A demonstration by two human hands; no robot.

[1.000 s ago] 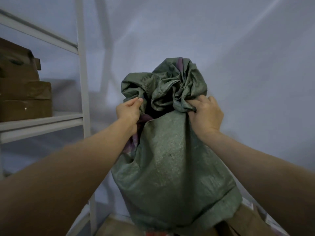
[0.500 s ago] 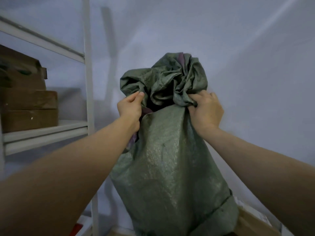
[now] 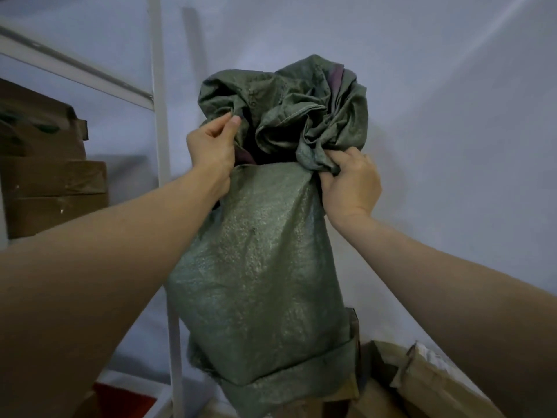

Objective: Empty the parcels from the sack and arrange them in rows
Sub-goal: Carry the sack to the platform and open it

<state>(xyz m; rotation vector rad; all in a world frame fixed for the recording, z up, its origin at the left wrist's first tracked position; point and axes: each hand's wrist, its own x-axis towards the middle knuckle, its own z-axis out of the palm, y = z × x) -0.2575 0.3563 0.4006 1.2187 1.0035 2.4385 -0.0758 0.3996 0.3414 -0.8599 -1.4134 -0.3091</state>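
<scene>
A green woven sack (image 3: 259,273) hangs upside down in front of me, its bunched end crumpled at the top and its hemmed mouth low near the floor. My left hand (image 3: 212,146) pinches a fold of the crumpled fabric on the left side. On the right side my right hand (image 3: 351,182) grips a gathered wad of the same fabric. Brown cardboard parcels (image 3: 422,384) lie below the sack's mouth at the lower right, partly hidden by the sack and my right arm.
A white metal shelf rack (image 3: 159,116) stands on the left, with taped brown cartons (image 3: 51,182) stacked on its shelf. A pale wall fills the background. Something red (image 3: 120,399) shows on the floor at the lower left.
The sack's bunched top has shifted right and spread wider. My left hand has moved up to pinch a higher fold. More of the parcels below now shows.
</scene>
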